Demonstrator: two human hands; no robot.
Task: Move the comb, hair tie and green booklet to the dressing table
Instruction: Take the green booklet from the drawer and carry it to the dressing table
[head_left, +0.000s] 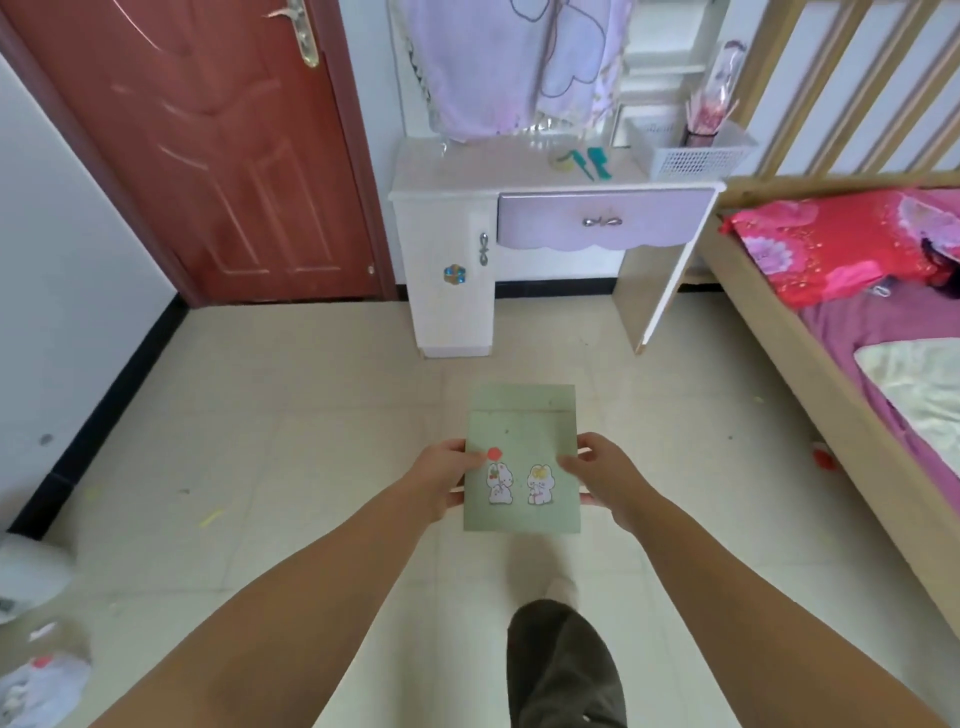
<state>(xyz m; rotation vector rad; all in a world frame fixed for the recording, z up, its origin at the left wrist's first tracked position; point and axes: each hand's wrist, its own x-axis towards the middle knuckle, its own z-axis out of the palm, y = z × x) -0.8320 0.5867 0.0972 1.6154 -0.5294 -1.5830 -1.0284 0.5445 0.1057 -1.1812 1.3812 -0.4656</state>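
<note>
- The red door (208, 156) fills the far left and is shut; it plays no part in the job.
- The left hand (441, 480) is closed in a pinch on the left edge of the green booklet (522, 460), thumb on the cover near a red dot, fingers hidden beneath.
- The green booklet is held roughly flat out in front, over the bare tiled floor (260, 415) and well short of the dressing table (519, 171); it has two cartoon rabbits on its cover.
- The right hand (605, 475) is closed the same way on the right edge, so both hands share the load.
- On the tabletop lie teal combs (589, 161) and, just beside them, a pale green ring that is probably the hair tie (561, 158), though it is too blurred to be sure. By my reading, those two are already delivered and only the booklet is left.
- What could go wrong: the grip is on the edges only, so a thin cover could slip or flop open mid-step; set down carelessly, it could knock the combs off the edge.
- A white lattice basket (691, 156) sits at the table's right end, holding a dark cup of pinkish sticks; what else is inside, I cannot tell.
- The bed (831, 322) with pink bedding stands just beside the table's right side.
</note>
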